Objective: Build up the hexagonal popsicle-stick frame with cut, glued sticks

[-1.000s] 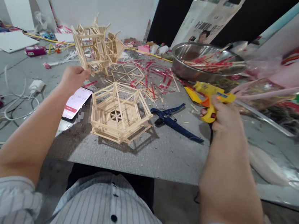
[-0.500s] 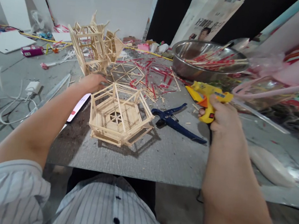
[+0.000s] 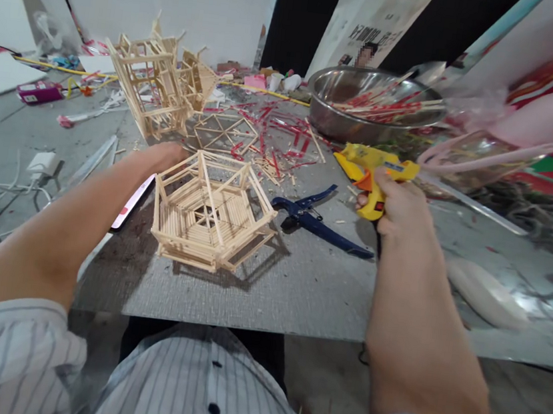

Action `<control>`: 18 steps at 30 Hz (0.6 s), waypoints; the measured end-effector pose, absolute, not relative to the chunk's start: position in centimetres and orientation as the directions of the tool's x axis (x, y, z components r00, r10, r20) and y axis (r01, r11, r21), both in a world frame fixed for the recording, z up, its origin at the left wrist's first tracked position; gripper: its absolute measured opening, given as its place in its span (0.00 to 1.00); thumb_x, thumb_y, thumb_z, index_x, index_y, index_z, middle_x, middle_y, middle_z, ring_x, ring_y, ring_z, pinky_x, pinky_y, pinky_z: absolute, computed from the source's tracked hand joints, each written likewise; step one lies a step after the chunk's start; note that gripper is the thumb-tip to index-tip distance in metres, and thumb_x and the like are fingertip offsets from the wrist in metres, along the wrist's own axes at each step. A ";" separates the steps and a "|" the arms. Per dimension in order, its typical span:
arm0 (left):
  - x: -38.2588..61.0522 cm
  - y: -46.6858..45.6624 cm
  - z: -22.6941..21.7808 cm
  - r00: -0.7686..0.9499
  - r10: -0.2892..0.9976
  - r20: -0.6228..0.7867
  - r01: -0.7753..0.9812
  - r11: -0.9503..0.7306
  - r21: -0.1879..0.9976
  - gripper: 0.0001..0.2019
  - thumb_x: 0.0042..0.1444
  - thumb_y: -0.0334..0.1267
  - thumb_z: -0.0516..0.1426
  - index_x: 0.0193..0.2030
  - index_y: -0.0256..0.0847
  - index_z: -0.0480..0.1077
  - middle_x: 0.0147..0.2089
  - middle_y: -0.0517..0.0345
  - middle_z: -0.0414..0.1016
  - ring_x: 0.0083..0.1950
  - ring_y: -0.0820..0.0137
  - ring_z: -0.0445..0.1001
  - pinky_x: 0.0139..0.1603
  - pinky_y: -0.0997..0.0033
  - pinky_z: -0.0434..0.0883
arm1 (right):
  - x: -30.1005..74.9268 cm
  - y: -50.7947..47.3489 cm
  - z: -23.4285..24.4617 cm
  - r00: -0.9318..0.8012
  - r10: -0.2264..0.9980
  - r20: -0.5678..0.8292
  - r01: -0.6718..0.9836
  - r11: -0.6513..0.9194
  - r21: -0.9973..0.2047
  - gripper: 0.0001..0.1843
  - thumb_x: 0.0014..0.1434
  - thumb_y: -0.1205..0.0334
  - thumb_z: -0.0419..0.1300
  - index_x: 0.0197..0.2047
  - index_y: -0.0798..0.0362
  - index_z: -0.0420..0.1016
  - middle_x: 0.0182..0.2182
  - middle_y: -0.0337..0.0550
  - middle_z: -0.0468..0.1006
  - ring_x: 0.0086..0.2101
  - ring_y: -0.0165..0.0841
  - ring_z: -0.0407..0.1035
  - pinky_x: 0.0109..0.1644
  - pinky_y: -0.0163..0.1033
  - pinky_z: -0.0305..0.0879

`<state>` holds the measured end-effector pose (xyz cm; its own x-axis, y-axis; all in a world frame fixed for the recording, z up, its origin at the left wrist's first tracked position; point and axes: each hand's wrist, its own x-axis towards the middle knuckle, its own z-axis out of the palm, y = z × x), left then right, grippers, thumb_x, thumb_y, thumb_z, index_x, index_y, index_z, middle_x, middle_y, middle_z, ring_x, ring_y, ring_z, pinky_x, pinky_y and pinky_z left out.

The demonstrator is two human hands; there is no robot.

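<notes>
My right hand [image 3: 396, 198] is wrapped round the grip of a yellow hot glue gun [image 3: 380, 162], held above the table with its nozzle to the left and a long glue stick out of its back. A hexagonal wooden-stick frame [image 3: 209, 219], with a stepped stick base inside, stands before me. My left hand [image 3: 169, 153] is at its far left side; the fingers are hidden behind the frame, so I cannot tell whether they grip anything. Close to that hand lie a flat stick lattice [image 3: 222, 134] and a taller stick structure [image 3: 152, 94]. Blue cutting pliers [image 3: 322, 223] lie right of the frame.
A metal basin [image 3: 319, 108] holding red-wrapped sticks stands at the back right. Red wrapper scraps [image 3: 285, 134] litter the middle. A phone [image 3: 130, 206] lies beneath my left forearm, near a white charger [image 3: 43, 166] with cables. A white rounded object [image 3: 487, 293] lies at right.
My left hand has gone lower behind the hexagonal frame, and its fingers no longer show. My right hand keeps hold of the glue gun. The whole view has shifted slightly.
</notes>
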<state>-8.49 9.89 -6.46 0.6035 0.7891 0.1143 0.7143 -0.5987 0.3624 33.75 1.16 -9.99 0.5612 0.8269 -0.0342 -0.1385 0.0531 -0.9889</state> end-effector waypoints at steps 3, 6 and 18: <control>-9.2 10.4 -6.4 0.551 0.834 0.015 0.796 -0.531 0.292 0.10 0.46 0.44 0.58 0.19 0.45 0.66 0.17 0.68 0.61 0.27 0.76 0.53 0.31 0.72 0.52 | 33.9 1.3 -10.1 0.553 0.833 -0.025 -0.146 0.068 -0.987 0.18 0.44 0.58 0.72 0.31 0.51 0.67 0.17 0.31 0.70 0.11 0.26 0.58 0.12 0.34 0.60; -10.4 11.0 -5.1 0.466 0.884 0.028 0.858 -0.460 0.230 0.13 0.49 0.47 0.58 0.20 0.45 0.65 0.16 0.66 0.56 0.29 0.73 0.49 0.32 0.69 0.49 | 34.2 1.3 -10.3 0.547 0.837 -0.009 -0.150 0.087 -0.985 0.18 0.41 0.58 0.72 0.30 0.51 0.68 0.16 0.32 0.69 0.11 0.27 0.58 0.12 0.35 0.60; -6.5 0.3 1.8 0.122 0.887 0.446 0.557 -0.433 0.709 0.05 0.52 0.38 0.63 0.29 0.39 0.75 0.22 0.64 0.71 0.25 0.78 0.59 0.29 0.72 0.58 | 34.2 1.4 -10.7 0.473 0.873 0.119 -0.139 0.208 -0.968 0.20 0.41 0.54 0.72 0.33 0.52 0.69 0.17 0.34 0.69 0.12 0.28 0.60 0.12 0.36 0.59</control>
<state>-6.53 0.28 1.79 0.1223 0.8868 0.4458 0.5569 -0.4331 0.7087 34.20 1.42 -10.67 0.4734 0.8727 0.1191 -0.1393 0.2077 -0.9682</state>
